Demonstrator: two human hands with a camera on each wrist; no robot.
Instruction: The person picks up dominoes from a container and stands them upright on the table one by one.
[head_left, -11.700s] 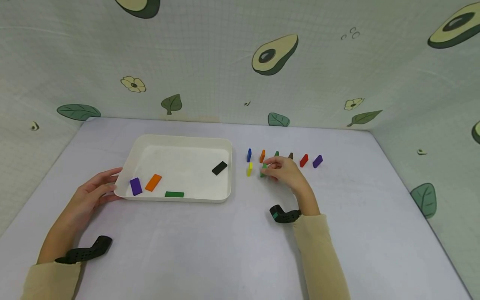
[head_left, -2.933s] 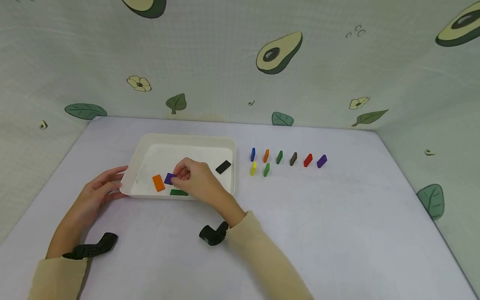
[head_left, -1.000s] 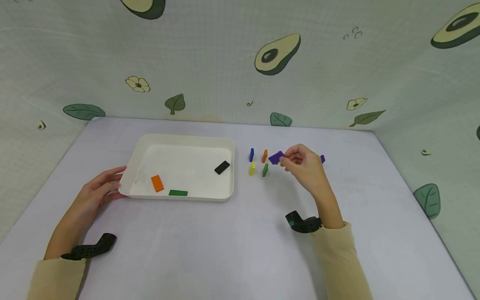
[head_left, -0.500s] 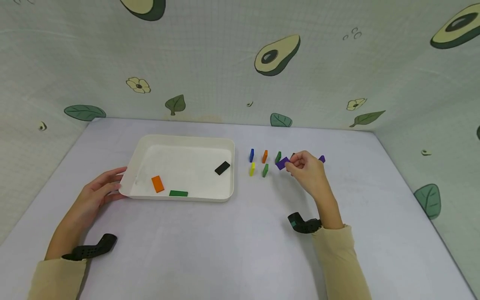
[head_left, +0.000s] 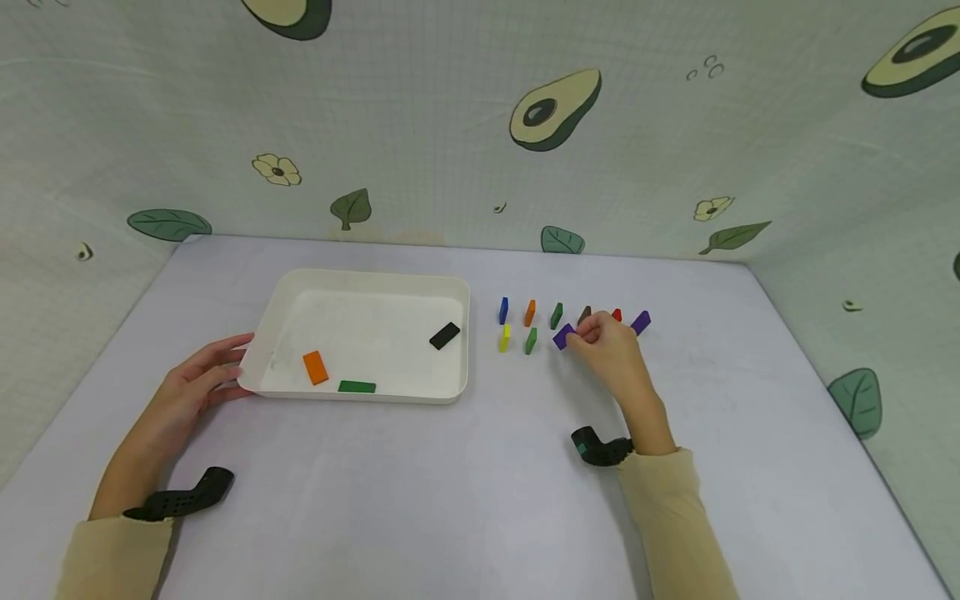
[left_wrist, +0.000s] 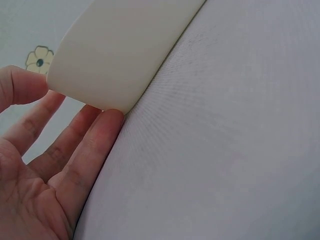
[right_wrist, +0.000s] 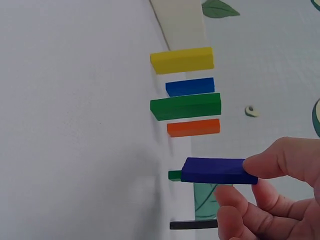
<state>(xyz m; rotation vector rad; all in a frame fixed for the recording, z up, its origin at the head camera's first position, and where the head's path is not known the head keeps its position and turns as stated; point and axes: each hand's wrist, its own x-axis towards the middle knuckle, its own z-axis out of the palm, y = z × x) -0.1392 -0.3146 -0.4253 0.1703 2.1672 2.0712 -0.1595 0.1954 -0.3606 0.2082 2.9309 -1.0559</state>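
Observation:
My right hand (head_left: 609, 350) pinches a purple block (right_wrist: 215, 171) between thumb and fingertips, above the table in front of the brown block (head_left: 585, 313). To its left stand upright yellow (head_left: 505, 338) and light green (head_left: 531, 341) blocks. Behind them is a row of blue (head_left: 503, 311), orange (head_left: 530, 313), dark green (head_left: 557, 315), brown, red (head_left: 617, 315) and purple (head_left: 641, 322) blocks; my hand partly covers the brown and red ones. My left hand (head_left: 183, 387) touches the near left corner of the white tray (head_left: 352, 397), its fingers loosely extended.
Inside the tray lie an orange block (head_left: 316, 367), a green block (head_left: 357, 387) and a black block (head_left: 445, 336). The white table (head_left: 450, 500) meets a patterned cloth (head_left: 420, 125) behind and at the sides.
The right hand took the purple block out of the tray and carried it right to the upright blocks. Over the last second it has come lower and nearer. The left hand stays at the tray.

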